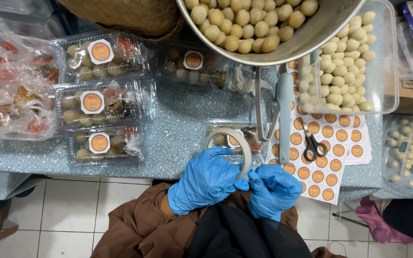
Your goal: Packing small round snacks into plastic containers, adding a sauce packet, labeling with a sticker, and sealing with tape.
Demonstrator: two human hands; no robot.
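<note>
Blue-gloved hands work at the table's near edge. The left hand (205, 180) grips a roll of clear tape (230, 143), its ring standing just above the fingers, while the right hand (272, 190) pinches at the roll's lower rim at about five o'clock, seemingly picking at the loose end; whether the end is already lifted is too fine to tell. Behind the roll, at twelve o'clock, lies a clear plastic box (233, 135) of pale balls with a round orange sticker.

To do this well, it seems best to hold the roll steady with the left hand and let only the right fingertips scrape for the edge, since thin gloves snag easily on the adhesive. Pulling the strip straight out, not sideways, should keep it from splitting.

At two o'clock, small black scissors (313, 145) rest on a sheet of orange stickers (328, 162), near enough for cutting. Three finished boxes (102, 102) sit stacked in a column at ten o'clock, and a big metal bowl (311, 36) of balls overhangs the far side.
</note>
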